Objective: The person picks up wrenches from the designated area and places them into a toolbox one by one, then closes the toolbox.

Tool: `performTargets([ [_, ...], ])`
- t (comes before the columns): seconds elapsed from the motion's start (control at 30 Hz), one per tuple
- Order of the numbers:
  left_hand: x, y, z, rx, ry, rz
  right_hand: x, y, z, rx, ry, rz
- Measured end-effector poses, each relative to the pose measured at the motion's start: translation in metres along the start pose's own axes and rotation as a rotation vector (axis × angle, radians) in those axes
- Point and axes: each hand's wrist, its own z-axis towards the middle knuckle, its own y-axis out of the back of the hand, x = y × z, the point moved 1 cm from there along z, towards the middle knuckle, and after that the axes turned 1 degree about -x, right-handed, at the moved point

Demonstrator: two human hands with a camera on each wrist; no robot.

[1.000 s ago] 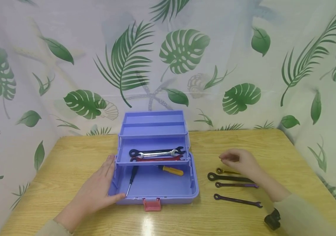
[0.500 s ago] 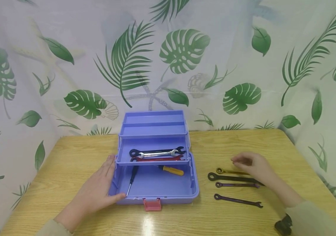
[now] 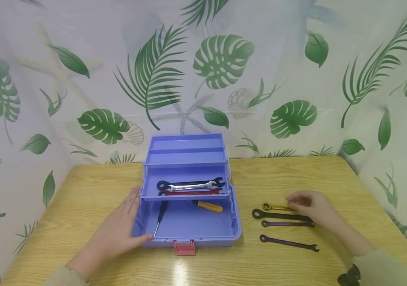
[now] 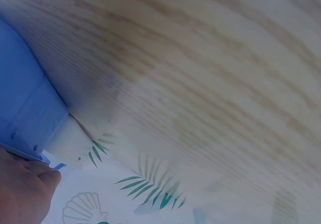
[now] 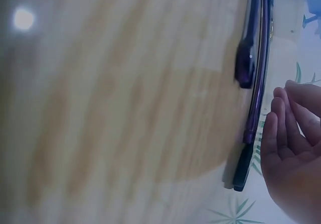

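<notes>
My left hand [image 3: 115, 228] rests with straight fingers along the left side of a blue toolbox [image 3: 189, 228], thumb at its front rim. In the left wrist view, the fingers [image 4: 25, 184] touch the box wall. On the right, my right hand [image 3: 312, 206] hovers over the right end of a yellow ratchet wrench [image 3: 276, 207], hiding that end. Its fingers [image 5: 281, 128] are loosely bent, with nothing visible between them in the right wrist view. Just below lie a black ratchet wrench [image 3: 282, 216], a purple wrench [image 3: 285, 224] and a second dark purple one [image 3: 289, 242].
The toolbox's lower tray holds a black, a silver [image 3: 190, 186] and a red wrench [image 3: 192, 192]. In its base lie a black screwdriver [image 3: 160, 214] and a yellow-handled tool [image 3: 208, 206]. A pink latch [image 3: 184, 248] hangs in front. Leaf-patterned cloth stands behind the wooden table [image 3: 96, 178].
My right hand has moved right and slightly down, from above the yellow wrench's middle to its right end. The left hand and the toolbox have stayed still.
</notes>
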Motion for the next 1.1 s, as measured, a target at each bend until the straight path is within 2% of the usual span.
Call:
performTargets([
  [0.17,0.0,-0.002,0.0,-0.006,-0.002,-0.005,-0.007,-0.002,0.0,0.028,-0.004,0.0],
  [0.43,-0.001,-0.002,0.001,0.022,0.018,-0.015,-0.015,-0.005,0.002,0.05,-0.002,0.018],
  [0.83,-0.002,-0.001,0.001,-0.007,-0.008,-0.01,-0.019,-0.008,0.005,0.033,0.01,-0.044],
  [1.1,-0.001,-0.001,0.001,0.0,-0.001,-0.016,-0.016,-0.009,0.007,0.05,0.034,-0.095],
])
